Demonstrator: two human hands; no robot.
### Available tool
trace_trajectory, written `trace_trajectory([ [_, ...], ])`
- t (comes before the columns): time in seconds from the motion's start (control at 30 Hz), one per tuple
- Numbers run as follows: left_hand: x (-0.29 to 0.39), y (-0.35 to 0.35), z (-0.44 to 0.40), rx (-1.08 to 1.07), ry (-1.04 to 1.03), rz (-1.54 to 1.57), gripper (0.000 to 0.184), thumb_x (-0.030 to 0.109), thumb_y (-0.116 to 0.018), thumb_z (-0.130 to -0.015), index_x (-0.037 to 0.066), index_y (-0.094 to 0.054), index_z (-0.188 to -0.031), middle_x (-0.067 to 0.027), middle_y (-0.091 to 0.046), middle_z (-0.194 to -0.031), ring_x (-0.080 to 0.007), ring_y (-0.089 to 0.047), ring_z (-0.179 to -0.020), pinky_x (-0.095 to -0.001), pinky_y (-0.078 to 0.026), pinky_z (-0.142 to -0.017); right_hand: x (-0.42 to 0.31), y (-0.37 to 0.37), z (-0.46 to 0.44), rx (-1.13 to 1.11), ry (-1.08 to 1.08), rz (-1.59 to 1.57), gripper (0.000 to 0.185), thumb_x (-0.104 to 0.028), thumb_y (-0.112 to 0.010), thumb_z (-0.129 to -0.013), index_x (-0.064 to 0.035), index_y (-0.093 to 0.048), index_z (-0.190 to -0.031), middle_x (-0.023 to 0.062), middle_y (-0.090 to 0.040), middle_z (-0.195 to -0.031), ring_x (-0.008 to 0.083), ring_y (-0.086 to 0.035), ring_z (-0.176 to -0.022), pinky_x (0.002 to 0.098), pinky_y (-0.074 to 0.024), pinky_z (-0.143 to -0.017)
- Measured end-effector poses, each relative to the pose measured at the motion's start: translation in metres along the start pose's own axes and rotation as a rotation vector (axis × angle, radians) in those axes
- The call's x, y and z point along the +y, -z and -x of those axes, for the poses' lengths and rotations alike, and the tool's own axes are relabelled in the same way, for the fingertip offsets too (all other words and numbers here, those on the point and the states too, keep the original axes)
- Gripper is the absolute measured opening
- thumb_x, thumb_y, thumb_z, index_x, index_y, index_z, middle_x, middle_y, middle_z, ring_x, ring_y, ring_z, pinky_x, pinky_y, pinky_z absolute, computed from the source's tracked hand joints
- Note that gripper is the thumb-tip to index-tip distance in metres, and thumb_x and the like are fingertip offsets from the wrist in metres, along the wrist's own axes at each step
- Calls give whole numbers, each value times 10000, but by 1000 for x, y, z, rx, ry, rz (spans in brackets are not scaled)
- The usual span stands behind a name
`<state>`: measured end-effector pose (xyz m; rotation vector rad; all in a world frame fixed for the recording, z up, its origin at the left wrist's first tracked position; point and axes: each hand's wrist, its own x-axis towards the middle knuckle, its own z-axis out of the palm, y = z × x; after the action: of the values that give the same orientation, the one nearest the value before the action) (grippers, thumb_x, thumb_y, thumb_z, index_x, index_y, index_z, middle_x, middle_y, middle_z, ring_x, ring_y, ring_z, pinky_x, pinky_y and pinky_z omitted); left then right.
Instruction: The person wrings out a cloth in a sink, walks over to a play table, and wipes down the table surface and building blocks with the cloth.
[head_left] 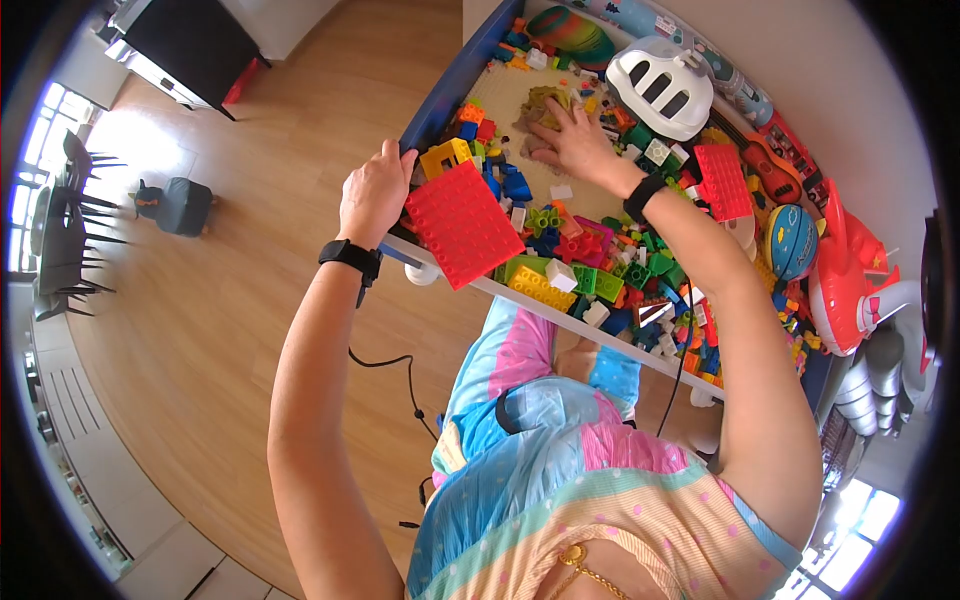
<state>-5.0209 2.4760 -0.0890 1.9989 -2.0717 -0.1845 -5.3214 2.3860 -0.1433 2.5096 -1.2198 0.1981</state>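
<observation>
A wide toy box point(440, 105) with a blue side and a pale front rim holds many building blocks. My left hand point(378, 190) is closed over its left front corner, beside a large red studded plate point(465, 225). Inside the box, my right hand point(580, 145) lies with fingers spread on the bare beige floor. Under and beyond its fingertips is a crumpled yellow-green piece point(545, 103) that looks like cloth. A yellow block point(446, 157) and several small coloured blocks stand near my left hand. Each wrist wears a black band.
Inside the box also lie a white slotted helmet-like shell point(660, 88), a rainbow-striped object point(570, 35), a second red plate point(722, 182), a toy guitar point(772, 170) and a blue ball point(791, 242). A red inflatable toy point(850, 280) sits at the right end. Black cables point(412, 375) hang near my body.
</observation>
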Motion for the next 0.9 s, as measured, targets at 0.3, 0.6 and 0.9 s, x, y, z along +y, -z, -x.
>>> trace_trajectory([
  [0.3,-2,0,-2,-8,3,-7,351,353,-364,-965,27,-485,-919,-179,-634,-742,-372,-619,-698,-468,-497,-615,59,-9,-60,-179,-282,-542,259,-239,-544,-833,-63,-597,-1015,183,-589,-1070,345,-598,-878,395,-484,-779],
  [0.6,-3,-6,-1,29,-19,35,351,356,-368,-966,30,-493,-922,-206,-631,-741,-387,-619,-684,-479,-500,-605,86,33,-71,18,-514,-1245,279,-157,-545,-895,-23,-528,-1139,48,-584,-1048,110,-536,-965,282,-436,-849],
  [0.9,0,1,-3,-29,26,17,340,345,-379,-964,26,-480,-906,-186,-629,-759,-374,-617,-683,-462,-500,-607,10,-38,-83,-203,118,-133,418,-301,-550,-827,-137,-523,-1210,135,-480,-1207,350,-453,-1113,510,-408,-858],
])
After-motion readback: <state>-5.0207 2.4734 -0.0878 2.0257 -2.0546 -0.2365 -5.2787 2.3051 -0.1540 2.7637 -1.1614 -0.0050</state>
